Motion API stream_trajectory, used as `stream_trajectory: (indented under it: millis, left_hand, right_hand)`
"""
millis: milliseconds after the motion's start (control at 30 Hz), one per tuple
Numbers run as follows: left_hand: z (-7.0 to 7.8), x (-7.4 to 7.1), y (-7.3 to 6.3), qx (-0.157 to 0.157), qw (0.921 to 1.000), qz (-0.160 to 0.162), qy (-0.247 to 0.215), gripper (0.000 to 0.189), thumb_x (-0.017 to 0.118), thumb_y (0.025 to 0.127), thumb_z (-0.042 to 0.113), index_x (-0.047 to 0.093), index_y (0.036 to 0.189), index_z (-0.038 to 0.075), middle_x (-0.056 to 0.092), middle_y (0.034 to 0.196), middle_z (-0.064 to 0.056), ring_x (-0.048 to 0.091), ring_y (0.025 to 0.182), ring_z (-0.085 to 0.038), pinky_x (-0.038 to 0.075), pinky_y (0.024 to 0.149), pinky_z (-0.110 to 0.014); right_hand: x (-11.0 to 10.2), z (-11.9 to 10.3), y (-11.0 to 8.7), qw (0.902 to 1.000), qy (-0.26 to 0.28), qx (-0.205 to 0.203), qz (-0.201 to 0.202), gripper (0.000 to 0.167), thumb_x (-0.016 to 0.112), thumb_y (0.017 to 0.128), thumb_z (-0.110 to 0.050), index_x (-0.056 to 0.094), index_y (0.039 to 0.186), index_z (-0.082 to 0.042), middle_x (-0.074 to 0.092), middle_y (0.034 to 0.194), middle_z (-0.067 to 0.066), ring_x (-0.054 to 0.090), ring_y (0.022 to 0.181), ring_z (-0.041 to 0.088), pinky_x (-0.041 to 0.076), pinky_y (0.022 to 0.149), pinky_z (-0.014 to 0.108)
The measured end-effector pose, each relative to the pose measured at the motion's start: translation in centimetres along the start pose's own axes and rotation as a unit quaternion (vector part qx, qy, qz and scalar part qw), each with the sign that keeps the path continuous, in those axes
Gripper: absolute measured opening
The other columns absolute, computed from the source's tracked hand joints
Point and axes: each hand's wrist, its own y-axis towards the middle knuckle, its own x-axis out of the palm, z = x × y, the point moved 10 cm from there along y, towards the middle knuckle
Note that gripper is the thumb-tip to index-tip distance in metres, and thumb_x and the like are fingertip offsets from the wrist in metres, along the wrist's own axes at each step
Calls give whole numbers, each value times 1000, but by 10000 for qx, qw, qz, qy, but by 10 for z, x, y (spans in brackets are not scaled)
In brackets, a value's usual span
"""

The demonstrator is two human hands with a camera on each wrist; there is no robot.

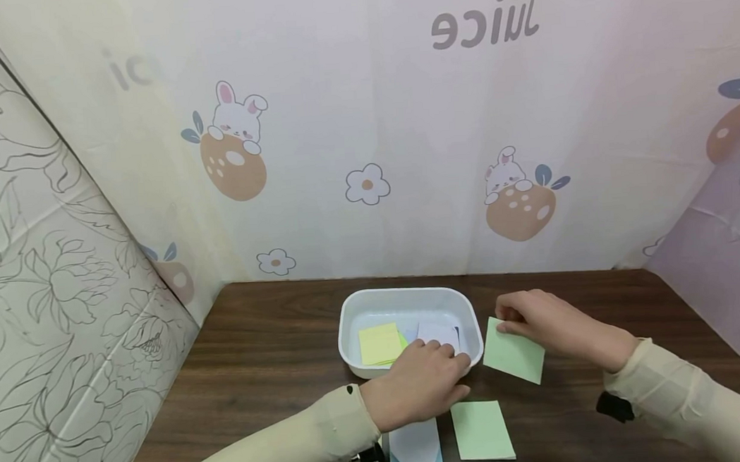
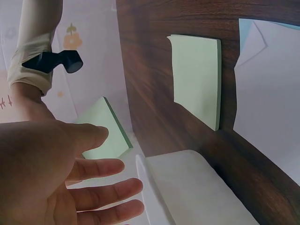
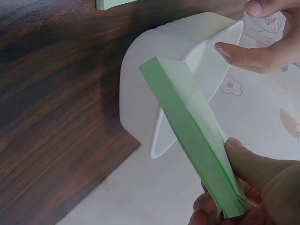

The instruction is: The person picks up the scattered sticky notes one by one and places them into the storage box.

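My right hand (image 1: 544,323) pinches a pad of light green sticky notes (image 1: 513,353) by its upper corner, just right of the white bin (image 1: 408,296). In the right wrist view the thick edge of this green pad (image 3: 187,126) faces the camera, with the thumb on one side. My left hand (image 1: 417,383) is held over the bin's front rim, its fingers spread and relaxed with nothing in them. Inside the bin lie yellow notes (image 1: 379,345) on the left and pale white-lilac notes (image 1: 439,336) on the right.
A second light green pad (image 1: 482,430) lies on the dark wooden table (image 1: 275,350) in front of the bin. Left of it, a pale lilac pad (image 1: 416,444) rests on a blue one, partly under my left forearm. A printed curtain (image 1: 363,118) hangs behind the table.
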Motion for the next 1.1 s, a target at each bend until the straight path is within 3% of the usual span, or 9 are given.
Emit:
stream_trajectory:
  millis: [633,900,1100]
  left_hand:
    - [-26,4,-6,-322,9993,-26,-183,29,65,96,44,68,113,22,69,93,6,62,79,-11,44,64,-24]
    - [-34,0,-10,-413,9989,208,-105,21,66,95,40,68,105,21,67,85,6,62,74,-11,40,58,-24]
    - [-40,0,-12,-499,9985,199,-96,22,66,95,41,68,106,22,66,86,7,62,75,-12,39,60,-24]
  right_hand:
    - [8,-15,15,9995,207,-218,2,13,74,91,-19,63,84,-17,58,69,-11,45,60,0,39,55,21]
    - [9,-20,19,9993,279,-252,-3,14,75,91,-18,63,83,-18,56,68,-11,44,60,1,39,55,21]
    - [12,-23,24,9992,270,-288,-14,14,75,90,-18,62,85,-17,56,69,-11,44,60,1,38,56,21]
